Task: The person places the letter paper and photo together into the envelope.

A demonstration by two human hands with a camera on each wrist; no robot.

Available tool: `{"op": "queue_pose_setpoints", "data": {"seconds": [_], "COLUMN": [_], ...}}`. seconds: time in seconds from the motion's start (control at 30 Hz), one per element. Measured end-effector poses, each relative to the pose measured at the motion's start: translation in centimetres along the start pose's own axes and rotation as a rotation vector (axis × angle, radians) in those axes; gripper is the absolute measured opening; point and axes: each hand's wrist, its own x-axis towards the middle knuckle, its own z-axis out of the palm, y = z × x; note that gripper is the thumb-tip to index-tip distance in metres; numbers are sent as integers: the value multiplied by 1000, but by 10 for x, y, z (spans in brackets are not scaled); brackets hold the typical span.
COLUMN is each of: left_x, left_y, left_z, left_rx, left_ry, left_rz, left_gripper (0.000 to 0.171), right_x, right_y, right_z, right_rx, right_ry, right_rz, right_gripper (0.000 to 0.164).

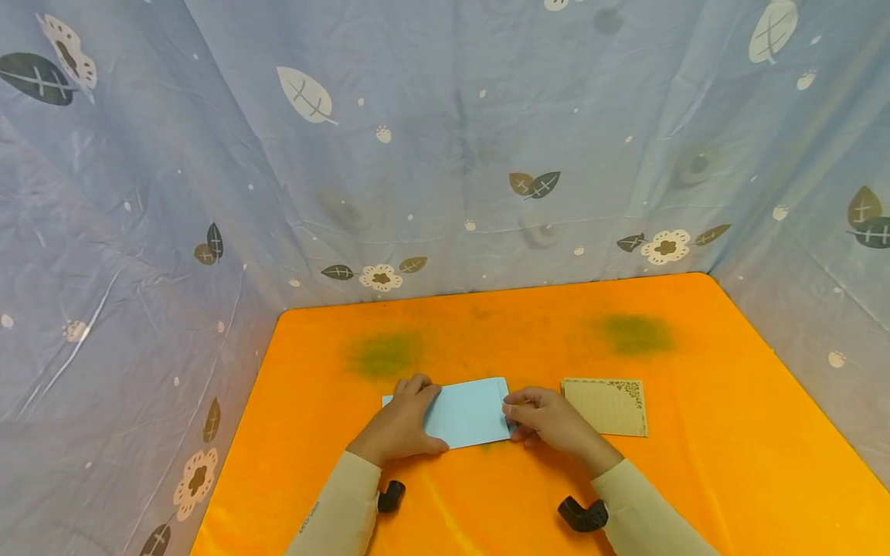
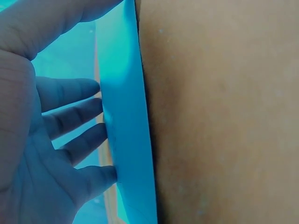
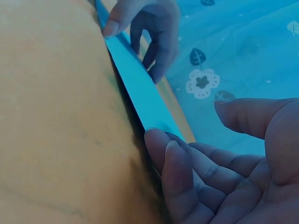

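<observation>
A light blue rectangular paper (image 1: 469,413) lies across the near middle of the table; whether it is one sheet, folded or an envelope cannot be told. Across its left part reaches my left hand (image 1: 403,423), which holds it with the thumb at the near edge and the fingers at the far edge. At its right end, fingertips of my right hand (image 1: 552,423) touch the short edge. In the right wrist view that thumb stands apart from the paper (image 3: 142,95). Just right of the right hand lies a tan lined card (image 1: 608,409) with a dark leafy corner pattern.
An orange cloth (image 1: 501,340) covers the table, with two greenish stains toward the back. Grey-blue curtains (image 1: 445,154) with leaf and flower prints stand behind the table and along both sides. Dark curved devices (image 1: 584,515) sit at both wrists.
</observation>
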Motion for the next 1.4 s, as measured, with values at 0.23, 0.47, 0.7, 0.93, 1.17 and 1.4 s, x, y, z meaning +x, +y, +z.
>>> {"op": "queue_pose_setpoints", "data": {"seconds": [0.23, 0.47, 0.7, 0.93, 1.17, 1.4], "left_x": [0, -1, -1, 0, 0, 0], "left_y": [-1, 0, 1, 0, -1, -2], "left_z": [0, 0, 0, 1, 1, 2], "left_rx": [-9, -8, -16, -12, -10, -4], "left_ry": [4, 7, 11, 12, 11, 12], "left_rz": [4, 6, 4, 3, 5, 10], "left_gripper": [94, 94, 93, 93, 94, 94], "right_x": [-1, -4, -5, -7, -11, -16], "right_y": [3, 3, 3, 5, 3, 2], "right_z": [-3, -9, -17, -30, -40, -47], "right_rx": [14, 5, -1, 17, -20, 26], "right_ry": [-3, 14, 43, 68, 150, 188], "right_rz": [-5, -18, -42, -59, 17, 56], "right_gripper": [49, 49, 44, 46, 48, 51]}}
